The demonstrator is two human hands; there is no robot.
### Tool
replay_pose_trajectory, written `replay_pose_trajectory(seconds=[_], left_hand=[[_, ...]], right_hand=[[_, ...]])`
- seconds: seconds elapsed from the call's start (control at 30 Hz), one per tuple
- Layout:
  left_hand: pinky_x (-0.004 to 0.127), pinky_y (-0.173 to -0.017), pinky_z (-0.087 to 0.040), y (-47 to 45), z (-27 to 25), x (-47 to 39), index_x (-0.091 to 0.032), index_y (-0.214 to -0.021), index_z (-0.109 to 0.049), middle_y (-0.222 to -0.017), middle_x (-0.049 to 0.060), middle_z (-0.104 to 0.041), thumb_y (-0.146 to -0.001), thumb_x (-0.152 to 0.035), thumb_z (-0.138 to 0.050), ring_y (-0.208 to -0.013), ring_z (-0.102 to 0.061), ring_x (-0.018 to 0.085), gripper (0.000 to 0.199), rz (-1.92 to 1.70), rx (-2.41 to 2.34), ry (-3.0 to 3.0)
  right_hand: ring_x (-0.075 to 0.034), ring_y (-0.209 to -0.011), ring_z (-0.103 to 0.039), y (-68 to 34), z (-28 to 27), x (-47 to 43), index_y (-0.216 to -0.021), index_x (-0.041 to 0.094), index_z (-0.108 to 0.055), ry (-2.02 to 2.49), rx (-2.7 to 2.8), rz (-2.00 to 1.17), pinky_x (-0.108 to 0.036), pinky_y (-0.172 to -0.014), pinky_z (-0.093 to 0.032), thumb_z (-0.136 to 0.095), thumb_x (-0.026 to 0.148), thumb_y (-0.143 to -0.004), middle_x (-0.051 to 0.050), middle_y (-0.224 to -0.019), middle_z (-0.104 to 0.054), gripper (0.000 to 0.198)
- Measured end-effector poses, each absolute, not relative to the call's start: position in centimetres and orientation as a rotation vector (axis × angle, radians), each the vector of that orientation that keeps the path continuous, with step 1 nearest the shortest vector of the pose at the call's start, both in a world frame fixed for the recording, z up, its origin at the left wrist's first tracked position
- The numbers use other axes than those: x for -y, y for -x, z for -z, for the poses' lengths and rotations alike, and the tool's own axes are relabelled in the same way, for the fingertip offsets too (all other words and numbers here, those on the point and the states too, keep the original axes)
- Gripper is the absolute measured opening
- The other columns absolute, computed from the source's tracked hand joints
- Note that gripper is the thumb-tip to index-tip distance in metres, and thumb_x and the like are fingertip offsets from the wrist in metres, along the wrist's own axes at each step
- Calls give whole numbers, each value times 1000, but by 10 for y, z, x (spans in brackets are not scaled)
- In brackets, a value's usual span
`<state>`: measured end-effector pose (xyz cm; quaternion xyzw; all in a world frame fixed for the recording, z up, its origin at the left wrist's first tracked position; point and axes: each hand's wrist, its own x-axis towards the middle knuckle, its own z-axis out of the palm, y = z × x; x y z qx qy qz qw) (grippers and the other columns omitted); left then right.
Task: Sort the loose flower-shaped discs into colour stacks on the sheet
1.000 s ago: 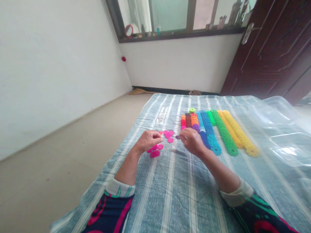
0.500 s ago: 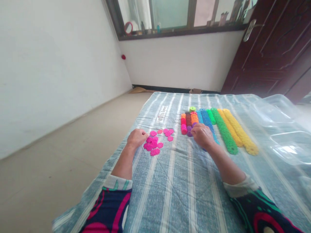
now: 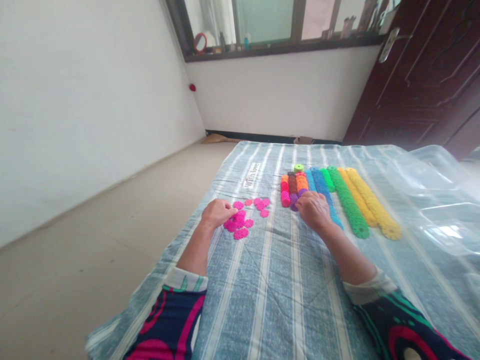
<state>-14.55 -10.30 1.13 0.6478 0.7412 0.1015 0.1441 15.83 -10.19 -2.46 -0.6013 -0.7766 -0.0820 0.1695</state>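
My left hand (image 3: 217, 212) is closed in a pinch at the left edge of a loose pile of pink notched discs (image 3: 240, 233); whether a disc sits between its fingertips I cannot make out. Further right, my right hand (image 3: 314, 208) has its fingers closed on purple discs (image 3: 294, 202) at the near end of a row, partly covering them. Beside these lie a red and pink row (image 3: 285, 192), a brown row (image 3: 292, 183) and an orange row (image 3: 301, 181). A few more pink discs (image 3: 261, 203) and a coral disc (image 3: 248, 202) lie flat near the pile.
Blue rows (image 3: 322, 187), a long green row (image 3: 348, 207) and yellow rows (image 3: 375, 207) continue rightward. Two clear plastic containers (image 3: 450, 227) stand at the right. Striped cloth (image 3: 258, 300) covers the surface, its left edge above the floor.
My left hand has shifted slightly right, with its fingertips now over the pink pile. My right hand stays at the purple discs. The view has shifted a little.
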Motion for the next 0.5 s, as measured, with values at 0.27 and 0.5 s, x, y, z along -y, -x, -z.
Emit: replay_pose_trajectory(seconds=[0.27,0.5], left_hand=[[25,-56,-37,145,-4,101,-18,-65,-67,-61,0,-64,-65,-37,-67,-63,-58,15,19,-393,-2100,-1850],[23,-51,-37,151,11,95,-17,-57,-60,-51,-4,-58,-57,-25,-66,-54,-54,13,10,-661,-1963,-1719]], right_hand=[[-22,-91,-57,-160,21,103,-76,18,-72,1725,2199,205,-33,-78,-31,-58,21,-92,-7,-90,-68,21],[-21,-92,-58,-162,16,102,-80,18,-71,1764,2151,167,-31,-77,-30,-54,22,-93,-6,-92,-70,22]])
